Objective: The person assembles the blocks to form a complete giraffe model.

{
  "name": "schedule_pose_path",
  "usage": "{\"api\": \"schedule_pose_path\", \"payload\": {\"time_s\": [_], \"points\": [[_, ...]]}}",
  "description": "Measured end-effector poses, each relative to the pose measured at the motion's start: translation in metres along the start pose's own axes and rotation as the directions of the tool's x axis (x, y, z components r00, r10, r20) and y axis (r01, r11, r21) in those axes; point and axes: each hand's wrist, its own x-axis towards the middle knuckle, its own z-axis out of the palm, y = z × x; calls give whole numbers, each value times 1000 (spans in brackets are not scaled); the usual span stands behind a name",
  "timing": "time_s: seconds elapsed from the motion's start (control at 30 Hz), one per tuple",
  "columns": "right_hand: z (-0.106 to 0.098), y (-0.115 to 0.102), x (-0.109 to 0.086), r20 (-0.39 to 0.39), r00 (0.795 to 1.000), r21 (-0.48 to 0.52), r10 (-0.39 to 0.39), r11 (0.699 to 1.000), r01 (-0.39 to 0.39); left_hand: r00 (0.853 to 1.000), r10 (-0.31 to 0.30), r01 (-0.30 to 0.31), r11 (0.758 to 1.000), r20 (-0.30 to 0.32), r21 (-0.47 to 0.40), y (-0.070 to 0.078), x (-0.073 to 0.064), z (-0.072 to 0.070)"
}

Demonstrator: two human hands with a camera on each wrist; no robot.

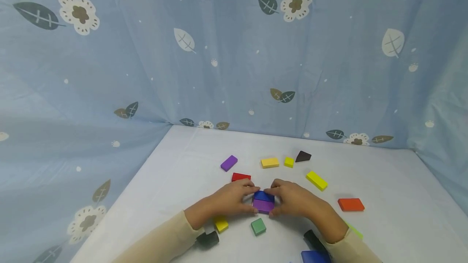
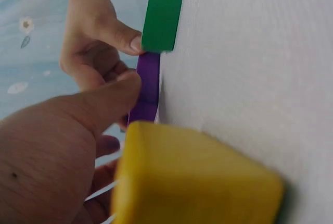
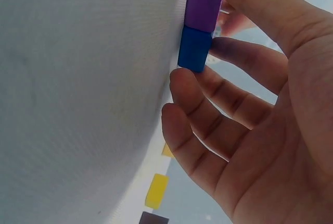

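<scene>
A blue block (image 1: 264, 195) and a purple block (image 1: 263, 205) lie side by side, long faces together, on the white table. My left hand (image 1: 229, 199) holds the pair at the left end, its thumb by the purple block and a fingertip at the blue one. At the opposite end my right hand (image 1: 295, 201) grips in the same way. In the right wrist view the blue block (image 3: 195, 49) meets the purple block (image 3: 203, 2), while the other fingers (image 3: 195, 135) spread loosely beside them. Nearer me sits a green block (image 1: 258, 227).
A yellow block (image 1: 221, 224) lies beside my left wrist, a red block (image 1: 241, 177) behind that hand. Farther back are a second purple block (image 1: 229, 163), a yellow cube (image 1: 289, 162) and a black block (image 1: 303, 156). An orange-red block (image 1: 351, 204) lies to the right.
</scene>
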Motion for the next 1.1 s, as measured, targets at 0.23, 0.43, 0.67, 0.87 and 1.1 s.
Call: {"api": "schedule_pose_path", "payload": {"time_s": [0.23,0.43,0.67,0.87,1.1], "points": [[1,0,0,0,1000,-1,2,1000,-2,1000,-3,3,998,-13,-57,-3,1,2],[2,1,0,2,1000,9,13,1000,-13,999,7,-10,996,-40,-90,-5,2,4],[2,0,0,19,1000,13,21,1000,-21,998,-16,10,993,-53,-116,-5,1,6],[1,-1,-2,17,1000,20,25,999,-26,998,-18,11,993,-58,-119,-6,0,7],[-13,6,-23,1,996,66,91,994,-90,998,-16,9,992,-54,-127,-7,2,8]]}}
